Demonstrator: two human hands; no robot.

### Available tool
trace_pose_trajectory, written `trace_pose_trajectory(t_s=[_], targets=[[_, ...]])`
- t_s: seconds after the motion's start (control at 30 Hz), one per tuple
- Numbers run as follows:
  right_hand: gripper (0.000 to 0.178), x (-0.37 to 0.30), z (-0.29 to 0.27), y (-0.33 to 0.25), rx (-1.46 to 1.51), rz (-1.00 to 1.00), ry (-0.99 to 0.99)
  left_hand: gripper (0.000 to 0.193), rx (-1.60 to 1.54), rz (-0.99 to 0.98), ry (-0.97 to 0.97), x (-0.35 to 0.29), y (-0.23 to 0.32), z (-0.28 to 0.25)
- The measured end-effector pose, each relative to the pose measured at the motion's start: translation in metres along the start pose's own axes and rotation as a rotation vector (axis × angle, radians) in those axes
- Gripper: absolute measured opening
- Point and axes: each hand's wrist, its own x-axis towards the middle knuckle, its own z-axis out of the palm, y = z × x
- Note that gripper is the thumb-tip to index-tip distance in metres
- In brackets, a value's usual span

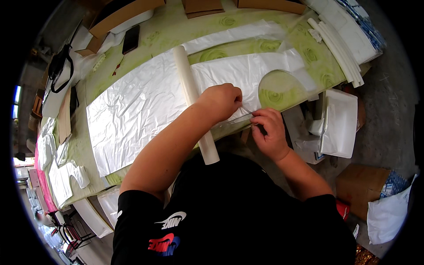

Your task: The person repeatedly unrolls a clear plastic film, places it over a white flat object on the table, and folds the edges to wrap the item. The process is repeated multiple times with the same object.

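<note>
A large white plastic film piece (128, 110), crinkled and shiny, lies flat with long straps and a curved cut-out at its right end. Across it rests a white tube (185, 75), its near end jutting past the table's edge. My left hand (223, 101) is closed at the film's near edge, fingers curled. Beside it, my right hand (270, 132) pinches with thumb and fingers. A thin, taut strip of the film runs between both hands; what exactly lies inside each grip is partly hidden.
The table wears a green flowered cover (212, 55). A phone (131, 39) lies at the far left, and cardboard boxes (128, 15) stand along the back. White tubes (338, 51) lie at the right end. A white bin (340, 123) and a cardboard box (364, 187) are at lower right.
</note>
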Motion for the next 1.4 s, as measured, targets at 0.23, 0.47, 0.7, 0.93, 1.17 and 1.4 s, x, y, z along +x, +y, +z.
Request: trace_pose_trajectory(t_s=[0.23,0.47,0.7,0.93,1.17,1.4], targets=[[0.032,0.006,-0.004,-0.013,-0.012,-0.032,-0.021,0.022,-0.075,-0.135,-0.045,0.002,0.001,-0.014],[0.028,0.024,0.012,-0.004,-0.131,-0.047,-0.123,0.02,-0.135,-0.138,-0.043,0.002,0.0,-0.016],[0.027,0.022,0.009,-0.002,-0.149,0.026,-0.16,0.02,-0.262,-0.229,-0.045,0.002,-0.004,-0.022],[0.036,0.045,0.001,-0.016,-0.134,-0.099,0.073,0.02,-0.288,-0.235,-0.044,0.0,-0.001,-0.023],[0.022,0.048,0.019,0.022,-0.221,0.114,-0.101,0.018,-0.313,-0.266,0.107,-0.005,0.005,-0.022],[0.028,0.067,0.013,0.007,-0.07,-0.078,-0.158,0.019,-0.39,-0.183,0.303,-0.023,0.0,-0.019]])
